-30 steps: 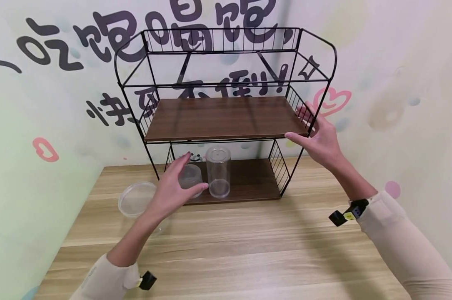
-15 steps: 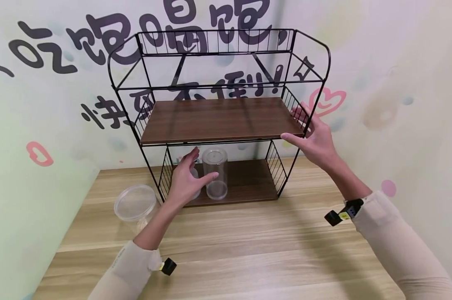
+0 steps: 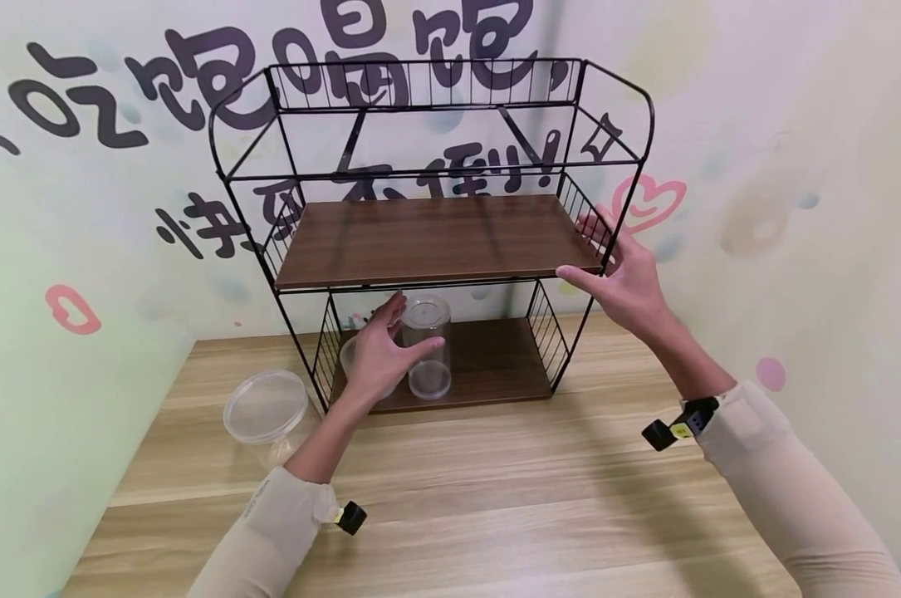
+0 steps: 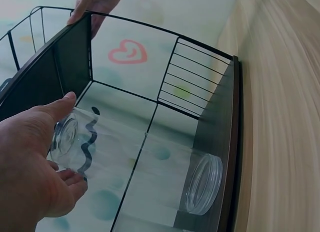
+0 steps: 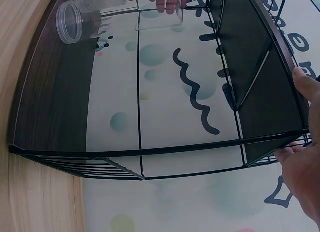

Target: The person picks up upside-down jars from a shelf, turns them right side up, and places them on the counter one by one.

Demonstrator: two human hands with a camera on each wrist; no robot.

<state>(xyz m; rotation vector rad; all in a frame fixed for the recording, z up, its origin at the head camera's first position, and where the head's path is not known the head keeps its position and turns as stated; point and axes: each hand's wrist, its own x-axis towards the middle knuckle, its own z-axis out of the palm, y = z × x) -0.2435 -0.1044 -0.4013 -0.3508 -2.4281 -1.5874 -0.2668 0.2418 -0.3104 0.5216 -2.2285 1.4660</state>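
A tall clear plastic jar (image 3: 429,378) stands on the lower board of a black wire rack (image 3: 438,241) with brown shelves. My left hand (image 3: 381,359) reaches round its upper part, thumb in front and fingers behind. In the left wrist view the jar's round top lies between thumb and fingers of the left hand (image 4: 35,162), while its ringed base (image 4: 205,184) rests on the board. A second clear container (image 3: 348,355) sits left of it, mostly hidden by that hand. My right hand (image 3: 629,278) grips the rack's right side, thumb at the middle board's front edge.
A larger clear round tub with a lid (image 3: 266,407) stands on the wooden table (image 3: 495,490), left of the rack and beside my left forearm. Behind the rack is a wall (image 3: 756,166) with painted lettering. The middle board (image 3: 435,237) overhangs my left hand.
My left hand has moved right and inward, from in front of the second container to round the tall jar. The right hand stays on the rack; the head view has shifted slightly.
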